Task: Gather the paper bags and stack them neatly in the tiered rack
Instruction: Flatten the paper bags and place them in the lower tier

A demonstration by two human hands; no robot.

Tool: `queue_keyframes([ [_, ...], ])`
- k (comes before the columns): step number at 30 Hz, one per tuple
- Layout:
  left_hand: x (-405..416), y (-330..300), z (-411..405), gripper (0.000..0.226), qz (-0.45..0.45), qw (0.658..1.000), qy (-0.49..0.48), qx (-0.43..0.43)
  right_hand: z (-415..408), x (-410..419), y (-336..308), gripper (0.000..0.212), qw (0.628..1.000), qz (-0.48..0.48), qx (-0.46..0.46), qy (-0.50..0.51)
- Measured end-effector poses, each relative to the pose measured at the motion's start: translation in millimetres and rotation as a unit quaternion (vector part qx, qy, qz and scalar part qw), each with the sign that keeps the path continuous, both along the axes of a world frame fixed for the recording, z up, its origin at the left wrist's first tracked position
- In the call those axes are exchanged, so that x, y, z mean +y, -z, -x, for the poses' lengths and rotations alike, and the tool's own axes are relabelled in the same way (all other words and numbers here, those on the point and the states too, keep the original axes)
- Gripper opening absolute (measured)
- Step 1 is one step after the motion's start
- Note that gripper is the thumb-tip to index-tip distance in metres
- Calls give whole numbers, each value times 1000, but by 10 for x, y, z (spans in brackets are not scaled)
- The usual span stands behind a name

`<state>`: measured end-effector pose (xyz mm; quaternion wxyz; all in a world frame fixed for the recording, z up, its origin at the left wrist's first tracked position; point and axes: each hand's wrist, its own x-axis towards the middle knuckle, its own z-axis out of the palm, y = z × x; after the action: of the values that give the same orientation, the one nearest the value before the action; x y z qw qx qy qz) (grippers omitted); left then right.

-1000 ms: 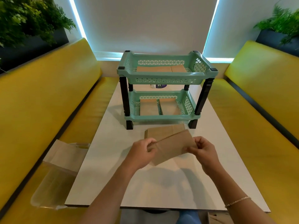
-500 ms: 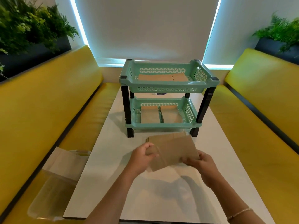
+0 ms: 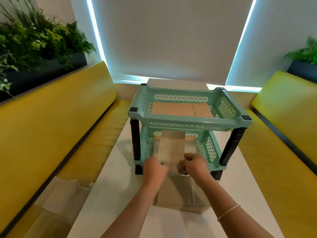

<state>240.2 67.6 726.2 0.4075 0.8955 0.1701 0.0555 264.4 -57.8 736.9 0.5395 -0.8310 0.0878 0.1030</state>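
Moved: both hands and the held bag now forward at the lower tray's front, up from mid-table a moment ago; bag turned long-side away; view closer to the rack.
Bracelet: thin chain on the right wrist, nearest the camera.
Stack of bags: flat brown paper bags lying on the table, just in front of the rack, partly under both forearms.
Left hand: fingers curled on the near left edge of the held bag, gripping it; somewhat blurred.
Right hand: fingers curled on the near right edge of the same bag, pinching it.
Held bag: brown, flat, tilted up, far end reaching into the lower tray's opening, near end between the two hands.
Rack: mint green, two trays on black posts, standing on the white table.
Lower tray: brown bags lying flat inside, mostly hidden behind the held bag.
Upper tray: two brown bags side by side, flat on its floor.
Packaging: clear wrap with pale paper on the left seat, beside the table edge.
Benches: yellow, on both sides of the table.
Plants: green, in dark planters behind each bench.
Blind: pale, at the far wall, with light at its edges.
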Motion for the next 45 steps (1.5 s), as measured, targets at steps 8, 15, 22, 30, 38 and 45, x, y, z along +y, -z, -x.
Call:
queue_keyframes([
  [8, 71, -7, -603, 18, -120, 990, -4, 73, -719, 295, 55, 13, 982, 184, -27, -16],
  [15, 65, 77, -735, 22, -142, 971, -1, 194, -792, 419, 226, 12, 963, 264, -5, -46],
  [22, 107, 149, -800, 24, -159, 966, 7, 205, -807, 462, 302, 10, 953, 298, 12, -56],
  [30, 106, 115, -756, 28, -152, 979, -2, 134, -784, 439, 199, 13, 951, 300, -7, -66],
  [38, -40, -104, -352, 23, -51, 995, 88, -25, -438, -50, -134, 33, 963, 264, -53, -14],
  [45, -149, 259, 209, 27, -112, 968, 184, 129, 335, -491, 176, 41, 963, 268, 10, 42],
])
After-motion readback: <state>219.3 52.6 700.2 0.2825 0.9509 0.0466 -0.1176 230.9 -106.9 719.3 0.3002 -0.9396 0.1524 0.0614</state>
